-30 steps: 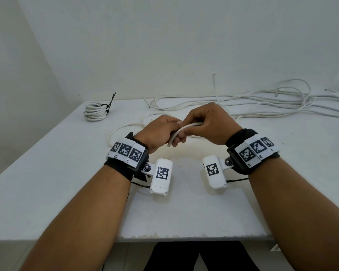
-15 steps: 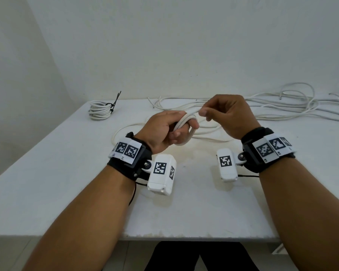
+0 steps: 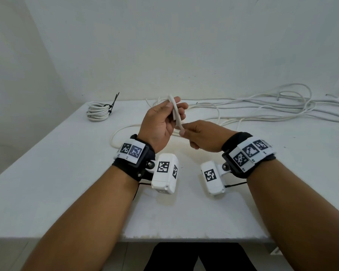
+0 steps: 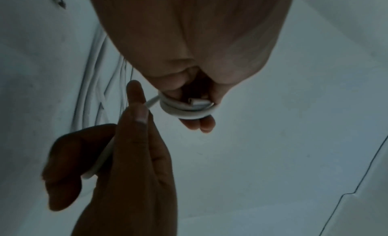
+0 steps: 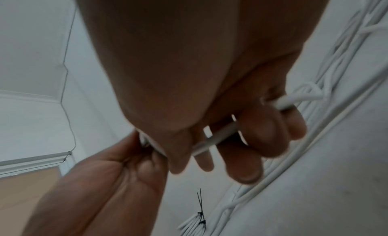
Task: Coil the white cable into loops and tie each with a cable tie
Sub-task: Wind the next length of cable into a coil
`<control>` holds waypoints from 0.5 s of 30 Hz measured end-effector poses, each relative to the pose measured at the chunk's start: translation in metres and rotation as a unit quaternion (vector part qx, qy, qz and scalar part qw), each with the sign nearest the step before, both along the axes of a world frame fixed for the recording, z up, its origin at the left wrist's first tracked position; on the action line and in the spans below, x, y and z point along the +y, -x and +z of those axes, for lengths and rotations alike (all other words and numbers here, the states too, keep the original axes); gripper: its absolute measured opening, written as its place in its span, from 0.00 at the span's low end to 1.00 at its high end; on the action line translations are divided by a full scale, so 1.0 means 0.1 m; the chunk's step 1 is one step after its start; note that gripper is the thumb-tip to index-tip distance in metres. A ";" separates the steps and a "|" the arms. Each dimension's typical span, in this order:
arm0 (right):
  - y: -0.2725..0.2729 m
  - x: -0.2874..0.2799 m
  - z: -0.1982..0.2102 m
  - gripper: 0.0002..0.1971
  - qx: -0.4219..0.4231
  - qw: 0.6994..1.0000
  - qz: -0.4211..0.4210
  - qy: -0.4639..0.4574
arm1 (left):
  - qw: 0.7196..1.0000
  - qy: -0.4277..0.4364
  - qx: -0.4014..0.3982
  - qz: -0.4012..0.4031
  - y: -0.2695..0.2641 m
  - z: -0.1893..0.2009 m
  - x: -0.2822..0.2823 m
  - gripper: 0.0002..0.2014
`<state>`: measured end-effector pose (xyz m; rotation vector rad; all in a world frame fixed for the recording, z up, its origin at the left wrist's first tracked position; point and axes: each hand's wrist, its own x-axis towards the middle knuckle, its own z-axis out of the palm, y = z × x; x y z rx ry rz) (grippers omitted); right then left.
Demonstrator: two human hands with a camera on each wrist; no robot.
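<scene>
The white cable (image 3: 175, 114) is wound in small loops round the fingers of my left hand (image 3: 160, 124), which is raised above the table with its palm towards me. In the left wrist view the loops (image 4: 185, 112) sit on the fingers, and the thumb pins the cable's cut end. My right hand (image 3: 204, 139) is just below and to the right, pinching the same cable (image 5: 216, 137) between thumb and fingers. The rest of the cable trails down to a wide loop (image 3: 117, 133) on the table.
A finished coil (image 3: 97, 112) bound with a black cable tie lies at the table's back left. Several long loose white cables (image 3: 262, 108) sprawl across the back right by the wall. The white table (image 3: 67, 192) ends at a front edge close to me.
My left hand rose and turned its palm towards me. My right hand swung from above it down to its lower right, laying cable round the left fingers.
</scene>
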<state>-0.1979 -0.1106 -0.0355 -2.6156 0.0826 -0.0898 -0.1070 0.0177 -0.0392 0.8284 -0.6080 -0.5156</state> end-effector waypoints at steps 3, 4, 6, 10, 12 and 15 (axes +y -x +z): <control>-0.01 0.03 -0.03 0.09 0.057 0.998 0.017 0.030 | 0.997 -0.038 -0.026 0.057 -0.01 -0.05 -0.06 0.11; 0.00 0.03 -0.03 0.06 0.066 0.997 0.026 0.042 | 0.995 -0.050 -0.043 0.076 -0.02 -0.05 -0.07 0.11; 0.03 0.06 -0.02 0.03 0.064 0.995 0.049 0.064 | 0.986 -0.081 -0.089 0.118 -0.04 -0.07 -0.06 0.14; 0.06 0.08 0.02 0.12 0.013 0.996 0.043 0.075 | 0.928 -0.218 -0.234 0.192 -0.09 -0.08 0.00 0.16; 0.06 0.06 0.02 0.10 -0.040 0.997 0.023 0.063 | 0.871 -0.299 -0.330 0.208 -0.08 -0.06 0.03 0.15; 0.06 0.03 0.01 0.04 -0.109 0.994 -0.005 0.020 | 0.779 -0.409 -0.445 0.166 -0.08 -0.04 0.03 0.15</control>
